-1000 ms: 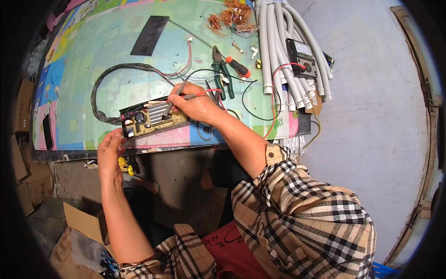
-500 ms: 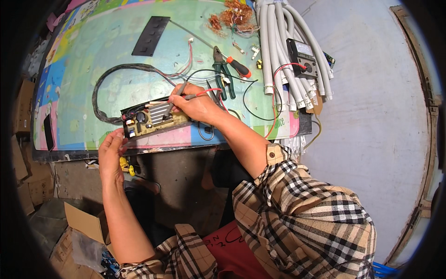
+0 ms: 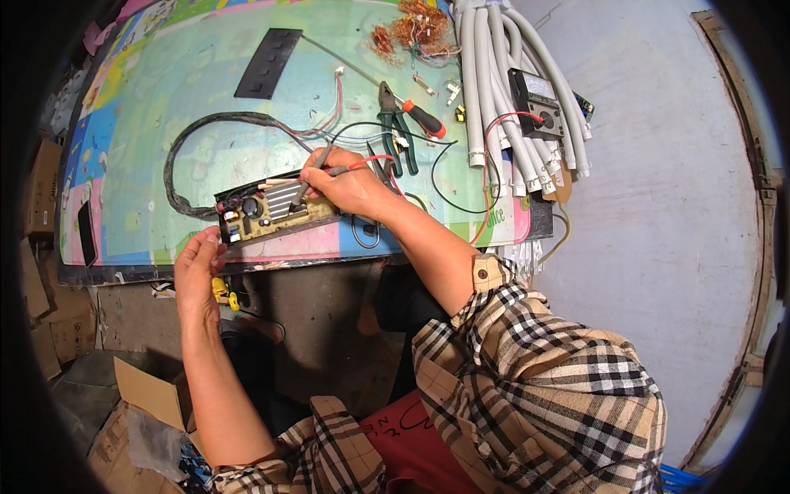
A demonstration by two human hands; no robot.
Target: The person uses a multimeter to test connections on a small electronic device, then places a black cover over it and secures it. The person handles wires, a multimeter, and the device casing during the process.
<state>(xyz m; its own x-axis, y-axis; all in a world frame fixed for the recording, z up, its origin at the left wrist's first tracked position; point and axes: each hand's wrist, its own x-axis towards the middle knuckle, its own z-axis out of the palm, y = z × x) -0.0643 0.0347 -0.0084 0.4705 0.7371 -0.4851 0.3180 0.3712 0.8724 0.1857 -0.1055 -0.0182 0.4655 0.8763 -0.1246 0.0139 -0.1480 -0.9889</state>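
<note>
A tan circuit board (image 3: 255,225) with a striped aluminium heatsink, in a black casing, lies near the table's front edge. My left hand (image 3: 197,259) pinches its lower left corner. My right hand (image 3: 346,185) grips two meter probes (image 3: 321,160) like pens, their tips down on the board by the heatsink. A thick black cable (image 3: 189,128) loops from the board's left end. Just beyond my right hand lie green-handled pliers (image 3: 407,156) and a screwdriver with an orange-and-black handle (image 3: 424,119). An analogue multimeter (image 3: 536,103), with red and black leads, rests on grey hoses.
Copper wire scraps (image 3: 415,29), a flat black panel (image 3: 263,66) and grey hoses (image 3: 473,82) lie on the patterned table (image 3: 140,99). A dark rectangular object (image 3: 86,235) is at left. An open cardboard box (image 3: 144,387) sits below left; a pale panel (image 3: 666,247) stands at right.
</note>
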